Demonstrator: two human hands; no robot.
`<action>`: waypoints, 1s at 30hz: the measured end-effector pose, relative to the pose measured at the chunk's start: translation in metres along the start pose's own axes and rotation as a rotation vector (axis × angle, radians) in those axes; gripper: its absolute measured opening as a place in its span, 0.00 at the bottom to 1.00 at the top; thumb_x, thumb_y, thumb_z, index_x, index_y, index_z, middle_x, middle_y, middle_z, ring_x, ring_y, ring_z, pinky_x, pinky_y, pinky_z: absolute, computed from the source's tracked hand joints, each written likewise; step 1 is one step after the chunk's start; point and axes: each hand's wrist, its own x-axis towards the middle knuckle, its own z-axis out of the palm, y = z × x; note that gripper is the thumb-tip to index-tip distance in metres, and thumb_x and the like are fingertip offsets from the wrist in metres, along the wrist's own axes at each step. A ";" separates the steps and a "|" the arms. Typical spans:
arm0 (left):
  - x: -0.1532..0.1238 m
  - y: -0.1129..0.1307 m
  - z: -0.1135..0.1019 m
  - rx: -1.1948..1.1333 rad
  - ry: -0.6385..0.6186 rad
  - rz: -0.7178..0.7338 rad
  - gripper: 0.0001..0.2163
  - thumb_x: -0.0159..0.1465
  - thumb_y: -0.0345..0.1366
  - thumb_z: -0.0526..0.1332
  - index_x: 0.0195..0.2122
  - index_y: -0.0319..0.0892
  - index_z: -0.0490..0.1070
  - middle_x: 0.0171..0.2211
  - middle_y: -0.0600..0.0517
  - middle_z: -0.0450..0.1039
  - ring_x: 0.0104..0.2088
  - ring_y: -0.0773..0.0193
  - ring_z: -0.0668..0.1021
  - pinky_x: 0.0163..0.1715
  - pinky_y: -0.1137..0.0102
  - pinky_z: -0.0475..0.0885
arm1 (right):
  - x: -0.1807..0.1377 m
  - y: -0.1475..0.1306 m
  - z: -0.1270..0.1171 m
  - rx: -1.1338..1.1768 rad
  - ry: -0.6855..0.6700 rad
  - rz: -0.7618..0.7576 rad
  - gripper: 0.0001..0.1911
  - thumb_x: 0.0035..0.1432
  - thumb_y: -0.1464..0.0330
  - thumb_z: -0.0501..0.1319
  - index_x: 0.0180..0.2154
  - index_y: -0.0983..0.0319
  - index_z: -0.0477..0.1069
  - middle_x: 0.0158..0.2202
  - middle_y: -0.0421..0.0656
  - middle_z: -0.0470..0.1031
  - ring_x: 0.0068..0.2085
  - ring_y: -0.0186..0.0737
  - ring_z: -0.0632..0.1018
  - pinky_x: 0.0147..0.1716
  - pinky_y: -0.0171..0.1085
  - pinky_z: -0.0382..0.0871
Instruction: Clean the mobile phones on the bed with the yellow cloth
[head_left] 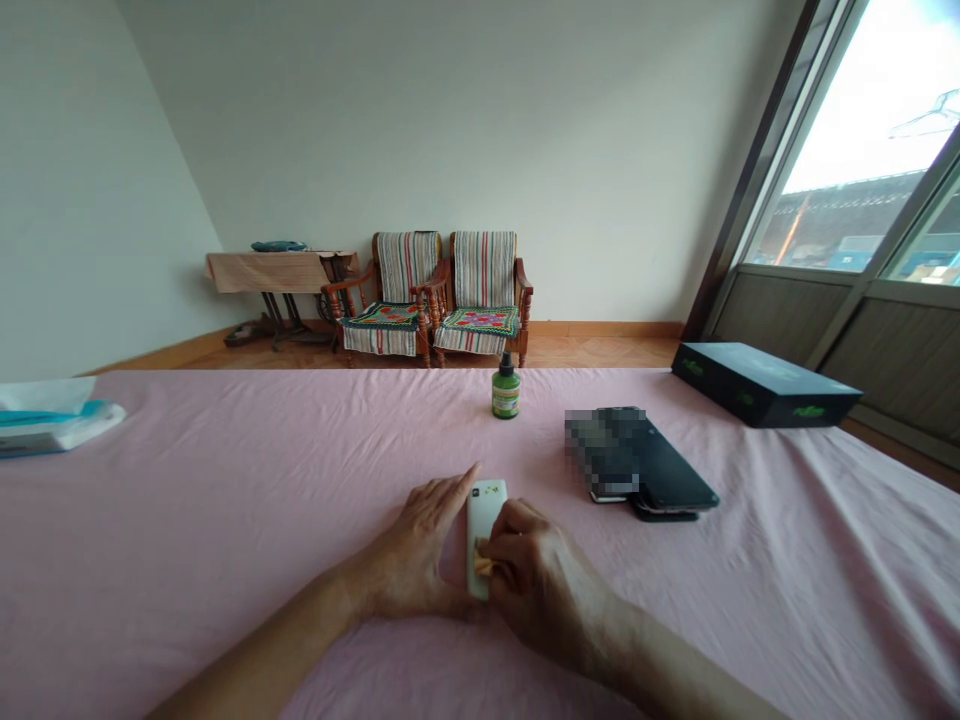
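Observation:
A white smartphone lies back up on the pink sheet, its camera at the top left corner. My left hand braces it along the left side, with a finger by the top edge and the thumb by the bottom edge. My right hand is closed over the lower right of the phone. A small yellowish cloth pokes out from its fingertips and touches the phone's back; most of it is hidden in the fist.
A green pump bottle stands beyond the phone. To the right lie a dark tablet-like device, partly blurred items beside it, and a black box. A tissue pack is at far left. Two chairs stand past the sheet's far edge.

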 end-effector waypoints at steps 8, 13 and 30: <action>-0.001 0.003 -0.006 0.005 -0.046 -0.031 0.56 0.47 0.57 0.68 0.67 0.43 0.31 0.66 0.38 0.46 0.64 0.42 0.52 0.60 0.47 0.50 | 0.022 0.024 0.003 -0.058 0.072 0.031 0.13 0.55 0.79 0.56 0.37 0.62 0.76 0.39 0.46 0.72 0.42 0.41 0.69 0.43 0.39 0.65; 0.000 0.002 -0.002 -0.005 -0.021 -0.028 0.57 0.44 0.56 0.69 0.67 0.43 0.36 0.65 0.39 0.48 0.63 0.42 0.54 0.60 0.49 0.52 | 0.009 0.006 0.000 0.043 -0.008 -0.073 0.15 0.47 0.83 0.57 0.30 0.61 0.76 0.35 0.42 0.73 0.40 0.38 0.71 0.40 0.34 0.65; 0.002 0.001 -0.001 0.006 0.037 0.012 0.55 0.43 0.58 0.69 0.66 0.45 0.41 0.63 0.42 0.53 0.62 0.45 0.58 0.60 0.53 0.54 | 0.004 0.000 -0.024 0.217 -0.237 -0.154 0.21 0.46 0.85 0.55 0.34 0.59 0.78 0.34 0.41 0.73 0.38 0.36 0.73 0.37 0.31 0.65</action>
